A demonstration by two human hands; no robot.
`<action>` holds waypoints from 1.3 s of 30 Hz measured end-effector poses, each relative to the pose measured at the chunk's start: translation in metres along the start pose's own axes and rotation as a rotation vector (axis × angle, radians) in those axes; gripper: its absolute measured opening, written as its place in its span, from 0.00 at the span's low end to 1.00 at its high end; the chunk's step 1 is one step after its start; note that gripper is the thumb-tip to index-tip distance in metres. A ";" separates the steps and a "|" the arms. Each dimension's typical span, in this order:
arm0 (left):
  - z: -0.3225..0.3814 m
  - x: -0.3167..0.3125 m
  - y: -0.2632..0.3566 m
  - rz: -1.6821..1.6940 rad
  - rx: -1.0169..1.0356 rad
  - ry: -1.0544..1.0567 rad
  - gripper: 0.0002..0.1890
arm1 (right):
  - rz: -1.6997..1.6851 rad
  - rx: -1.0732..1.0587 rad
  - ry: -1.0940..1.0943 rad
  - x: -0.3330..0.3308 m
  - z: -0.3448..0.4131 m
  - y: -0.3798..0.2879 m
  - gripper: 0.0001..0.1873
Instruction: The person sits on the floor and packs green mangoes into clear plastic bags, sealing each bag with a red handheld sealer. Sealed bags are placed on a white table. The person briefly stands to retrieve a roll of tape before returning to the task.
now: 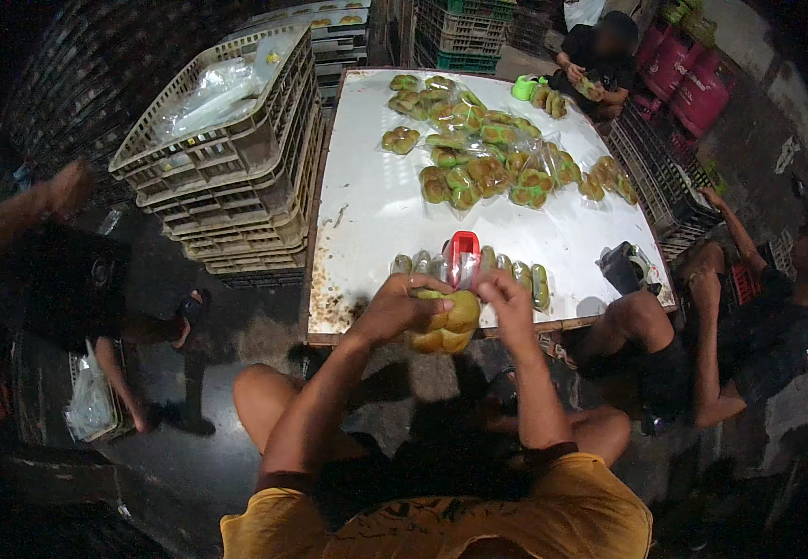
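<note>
My left hand (398,309) grips a cluster of golden-brown buns (450,325) at the table's near edge, thumb on top. Clear plastic seems to rise from the cluster's upper end. Close to that end is my right hand (513,302), blurred, with its fingers bent; whether they pinch the plastic cannot be told. Just beyond both hands stands a red tape dispenser (465,253), probably a bag-neck sealer. Narrow bagged buns (539,285) stand in a row on both sides of it, partly hidden by my hands.
Bagged buns (489,175) lie heaped across the white table (369,209). Stacked plastic crates (236,168) holding clear bags rise at the left. A black tape dispenser (628,269) sits at the right corner. People sit at the right and far right; another is at the left.
</note>
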State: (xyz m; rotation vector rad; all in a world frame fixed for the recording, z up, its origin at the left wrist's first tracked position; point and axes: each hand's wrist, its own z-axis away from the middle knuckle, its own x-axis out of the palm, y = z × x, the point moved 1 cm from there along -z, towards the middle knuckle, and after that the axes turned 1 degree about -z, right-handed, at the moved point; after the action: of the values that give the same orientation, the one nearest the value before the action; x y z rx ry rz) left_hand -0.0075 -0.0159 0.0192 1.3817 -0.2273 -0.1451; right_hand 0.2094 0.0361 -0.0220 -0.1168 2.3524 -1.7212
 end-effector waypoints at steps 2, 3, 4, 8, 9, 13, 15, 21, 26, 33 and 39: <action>-0.004 -0.004 -0.008 -0.115 0.019 -0.035 0.12 | 0.065 0.069 0.020 0.011 0.011 0.006 0.10; -0.005 -0.001 -0.006 -0.114 -0.013 -0.040 0.13 | 0.000 0.123 0.047 0.011 0.016 0.007 0.11; -0.005 0.002 -0.002 -0.114 -0.045 -0.045 0.15 | -0.050 0.145 0.070 0.012 0.017 0.013 0.11; -0.002 0.017 -0.001 0.019 0.156 0.015 0.23 | -0.588 0.398 0.060 0.030 0.017 -0.006 0.14; -0.003 0.017 -0.002 0.023 0.234 -0.025 0.23 | -0.801 0.496 0.039 0.032 0.017 -0.021 0.14; -0.006 0.012 -0.002 0.052 0.225 -0.109 0.23 | -0.395 0.264 0.023 0.022 0.027 0.038 0.18; -0.007 0.015 0.001 0.103 0.183 -0.152 0.24 | -0.209 0.103 0.090 0.011 0.030 0.070 0.21; -0.002 0.010 -0.002 -0.060 0.308 -0.225 0.24 | -0.772 0.515 -0.130 0.036 0.034 -0.016 0.22; -0.010 0.013 -0.020 -0.094 0.253 0.130 0.23 | -0.072 -0.079 0.029 0.031 0.035 0.011 0.15; -0.013 0.009 -0.004 0.066 -0.012 0.201 0.19 | -0.626 0.328 0.174 0.039 0.036 0.011 0.08; -0.018 0.013 -0.012 0.221 0.126 0.233 0.17 | -0.326 0.184 0.168 0.041 0.033 0.017 0.07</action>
State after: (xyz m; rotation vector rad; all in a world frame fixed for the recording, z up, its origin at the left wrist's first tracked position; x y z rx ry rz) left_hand 0.0099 -0.0036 0.0048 1.4743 -0.1949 0.2159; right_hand 0.1784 0.0029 -0.0527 -0.3560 2.3799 -2.1676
